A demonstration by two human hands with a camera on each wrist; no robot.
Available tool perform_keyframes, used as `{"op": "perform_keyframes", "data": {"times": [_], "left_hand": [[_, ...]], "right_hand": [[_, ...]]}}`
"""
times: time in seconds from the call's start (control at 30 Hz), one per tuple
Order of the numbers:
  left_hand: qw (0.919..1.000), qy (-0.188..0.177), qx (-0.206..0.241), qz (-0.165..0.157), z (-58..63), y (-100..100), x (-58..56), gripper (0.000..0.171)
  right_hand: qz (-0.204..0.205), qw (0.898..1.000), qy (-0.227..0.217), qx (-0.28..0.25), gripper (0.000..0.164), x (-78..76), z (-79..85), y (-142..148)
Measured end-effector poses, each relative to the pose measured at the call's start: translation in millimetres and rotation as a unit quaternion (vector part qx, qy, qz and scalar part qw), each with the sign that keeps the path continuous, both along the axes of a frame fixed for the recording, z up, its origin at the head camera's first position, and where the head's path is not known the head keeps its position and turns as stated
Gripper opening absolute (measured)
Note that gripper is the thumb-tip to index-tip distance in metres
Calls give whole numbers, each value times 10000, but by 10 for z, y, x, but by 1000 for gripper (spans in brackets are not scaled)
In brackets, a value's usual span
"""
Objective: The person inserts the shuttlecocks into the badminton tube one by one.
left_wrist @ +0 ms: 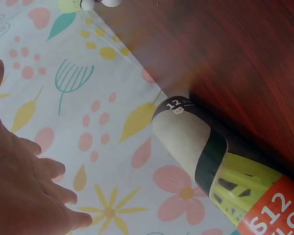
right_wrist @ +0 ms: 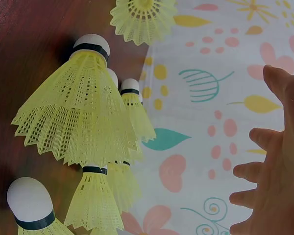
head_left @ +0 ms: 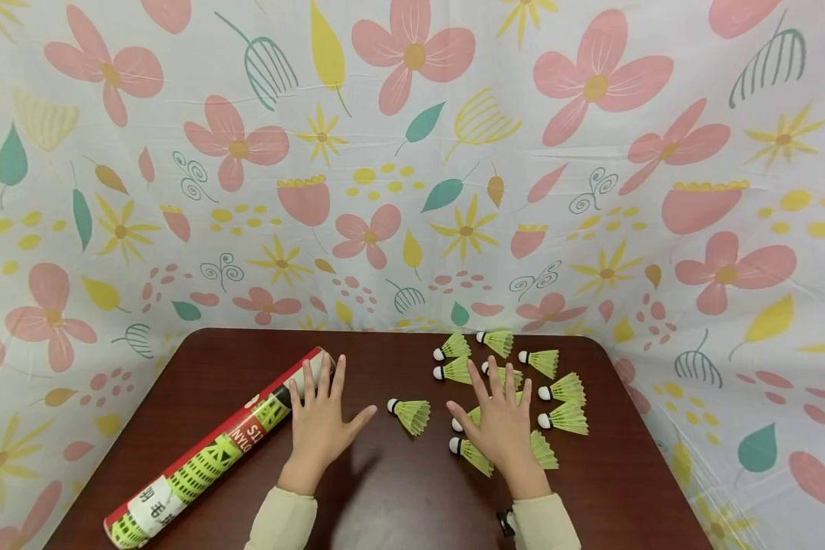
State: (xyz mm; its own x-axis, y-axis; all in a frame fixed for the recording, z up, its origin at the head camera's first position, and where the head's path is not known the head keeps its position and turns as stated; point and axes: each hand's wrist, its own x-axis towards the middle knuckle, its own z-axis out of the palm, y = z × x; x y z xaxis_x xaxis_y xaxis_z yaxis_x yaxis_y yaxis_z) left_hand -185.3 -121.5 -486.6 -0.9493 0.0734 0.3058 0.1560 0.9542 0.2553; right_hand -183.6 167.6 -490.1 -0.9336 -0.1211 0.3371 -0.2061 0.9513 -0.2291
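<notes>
My left hand (head_left: pixel 321 424) is spread with straight fingers above the table, beside the upper end of a shuttlecock tube (head_left: pixel 213 451). The tube lies diagonally at the left, red with yellow-green prints and an S12 label. My right hand (head_left: pixel 505 424) is also spread, fingers apart, over a group of yellow shuttlecocks with white heads, partly hiding some of them. One lone shuttlecock (head_left: pixel 411 416) lies between the two hands. In the right wrist view a shuttlecock (right_wrist: pixel 78 105) shows large, with the right hand (right_wrist: pixel 264 171) off to its side. Neither hand holds anything.
Everything lies on a dark reddish-brown table (head_left: pixel 385 504). More shuttlecocks lie at the right, among them one (head_left: pixel 565 418) near the right edge and one (head_left: pixel 496 342) at the back edge. A flower-printed cloth (head_left: pixel 412 168) hangs behind and around the table.
</notes>
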Motion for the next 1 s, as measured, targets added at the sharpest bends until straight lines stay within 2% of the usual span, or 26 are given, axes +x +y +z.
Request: {"op": "perform_keyframes", "data": {"times": [0.17, 0.43, 0.7, 1.0], "left_hand": [[10000, 41, -45, -1, 6, -39, -9, 98], [9999, 10, -113, 13, 17, -115, -38, 96], [9999, -41, -57, -107, 29, -219, -77, 97], [9985, 408, 7, -360, -16, -377, -153, 91]], "right_hand": [[29, 10000, -64, -42, 80, -14, 13, 9], [147, 9994, 244, -174, 79, -48, 30, 13], [281, 9988, 162, -362, 78, -79, 74, -1], [688, 9940, -62, -854, 72, -124, 98, -58]]}}
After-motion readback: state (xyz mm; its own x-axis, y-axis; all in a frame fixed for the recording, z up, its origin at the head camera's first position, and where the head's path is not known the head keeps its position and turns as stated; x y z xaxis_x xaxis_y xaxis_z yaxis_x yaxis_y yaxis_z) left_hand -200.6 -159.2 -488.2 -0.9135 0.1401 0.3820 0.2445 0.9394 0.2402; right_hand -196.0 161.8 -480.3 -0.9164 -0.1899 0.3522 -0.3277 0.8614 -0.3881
